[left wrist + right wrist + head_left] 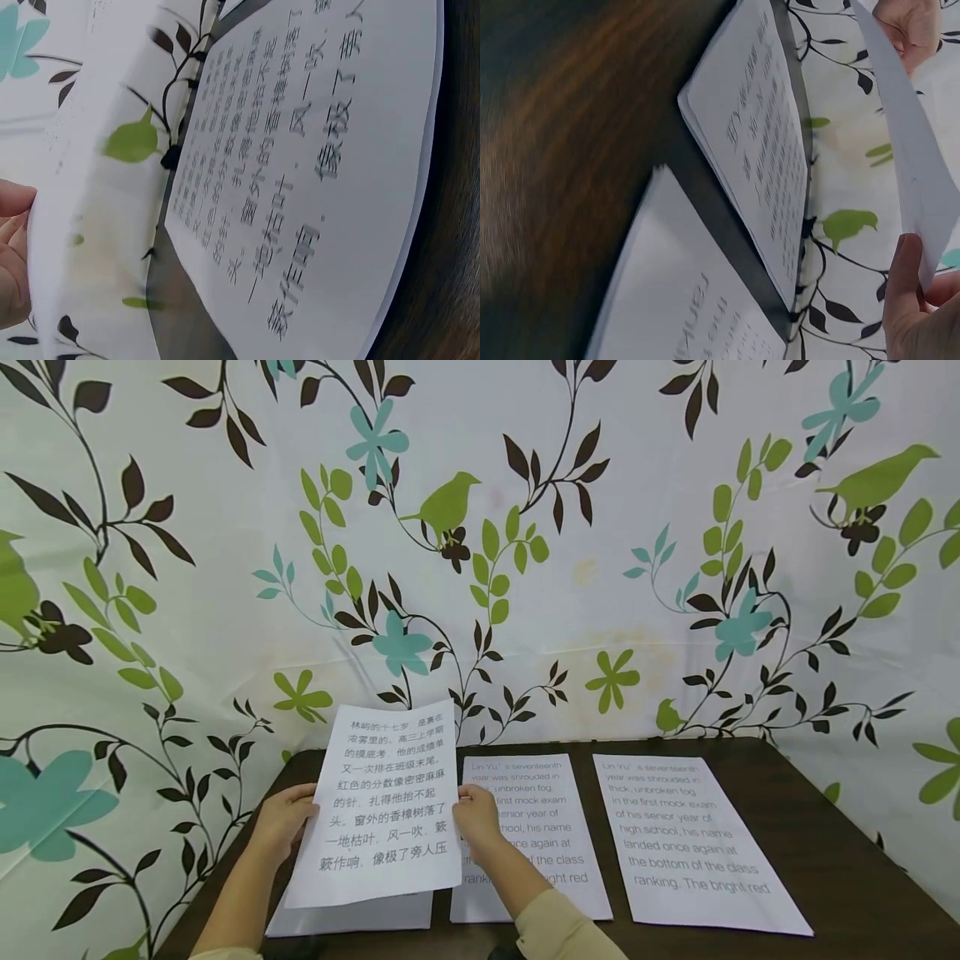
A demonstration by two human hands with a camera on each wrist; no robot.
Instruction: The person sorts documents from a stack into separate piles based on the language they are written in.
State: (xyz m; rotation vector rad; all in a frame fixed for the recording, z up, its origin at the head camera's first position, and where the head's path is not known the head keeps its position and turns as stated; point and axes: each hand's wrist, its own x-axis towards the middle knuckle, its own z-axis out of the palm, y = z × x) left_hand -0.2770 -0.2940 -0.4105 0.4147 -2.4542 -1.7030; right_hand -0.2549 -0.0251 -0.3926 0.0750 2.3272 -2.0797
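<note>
I see the left hand (285, 817) and right hand (477, 818) pinching the printed sheet (384, 802) by its side edges, above the left pile (360, 917). Dark table (832, 877) shows between the middle page (543, 831) and right page (686, 843); patterned cloth (570, 602) stands beyond the far edge.

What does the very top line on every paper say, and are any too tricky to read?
Held sheet: "林屿的十七岁 是裹在"
Middle sheet: "Lin Yu's seventeenth"
Right sheet: "Lin Yu's seventeenth"
Left sheet on the table: more Chinese writing, but its top line is too small and blurred to read.
</note>
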